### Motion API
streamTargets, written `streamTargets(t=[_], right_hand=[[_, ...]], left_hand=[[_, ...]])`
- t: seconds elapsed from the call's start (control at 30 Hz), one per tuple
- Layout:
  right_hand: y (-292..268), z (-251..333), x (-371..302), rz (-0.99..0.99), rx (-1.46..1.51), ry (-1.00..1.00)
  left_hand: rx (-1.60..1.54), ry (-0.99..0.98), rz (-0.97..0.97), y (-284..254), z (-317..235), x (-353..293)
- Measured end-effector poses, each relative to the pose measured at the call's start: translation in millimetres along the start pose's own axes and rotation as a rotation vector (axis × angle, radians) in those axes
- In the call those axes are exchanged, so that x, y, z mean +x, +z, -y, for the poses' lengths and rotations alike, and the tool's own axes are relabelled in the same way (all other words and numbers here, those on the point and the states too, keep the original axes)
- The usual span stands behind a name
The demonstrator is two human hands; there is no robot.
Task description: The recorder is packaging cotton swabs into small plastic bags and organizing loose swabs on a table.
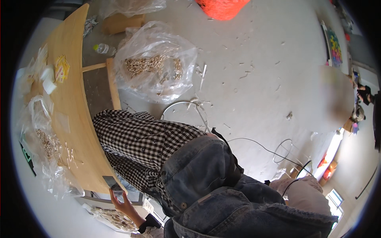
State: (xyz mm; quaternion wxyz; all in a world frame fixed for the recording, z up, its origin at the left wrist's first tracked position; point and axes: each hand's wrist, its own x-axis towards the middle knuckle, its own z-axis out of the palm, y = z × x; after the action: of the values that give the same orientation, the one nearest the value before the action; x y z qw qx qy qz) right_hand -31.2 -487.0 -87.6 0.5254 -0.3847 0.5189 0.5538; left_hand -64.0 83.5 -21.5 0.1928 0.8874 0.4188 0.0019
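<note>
My left hand (124, 208) is at the near edge of the wooden table (75, 131), low in the head view. Thumb and fingers grip a small dark flat thing (116, 187), whose kind I cannot make out. A grey rectangular patch lies just beyond the fingertips. Several thin pale sticks (72, 156) rest on the tabletop, beside a see-through plastic bag (37, 111) holding many short brown sticks (48, 143). Black-and-white checked cloth (135, 133) and dark denim (202, 166) fill the middle. My right hand does not show.
On the floor, a large see-through bag (180, 45) holds brown sticks (147, 65). A bottle (104, 49), a cardboard box (123, 23) and an orange-red bag (224, 8) are farther off. Yellow packaging (61, 68) lies on the table. Loops of cable (274, 152) and scraps are strewn over the floor.
</note>
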Motion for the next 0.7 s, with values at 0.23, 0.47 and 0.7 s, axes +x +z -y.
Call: streamTargets(t=[0.23,0.47,0.7], right_hand=[[-44.8,0.8,-39.0,-0.078,-0.161,0.038],[-67.8,47.3,-55.1,-0.087,-0.432,0.044],[-5.9,183.8,-14.5,0.000,-0.906,-0.061]], left_hand=[[-0.047,0.019,-0.023,4.6,8.8,-2.2],[-0.088,0.032,-0.096,7.7,15.6,-0.8],[-0.180,0.059,-0.238,30.3,-6.6,3.1]])
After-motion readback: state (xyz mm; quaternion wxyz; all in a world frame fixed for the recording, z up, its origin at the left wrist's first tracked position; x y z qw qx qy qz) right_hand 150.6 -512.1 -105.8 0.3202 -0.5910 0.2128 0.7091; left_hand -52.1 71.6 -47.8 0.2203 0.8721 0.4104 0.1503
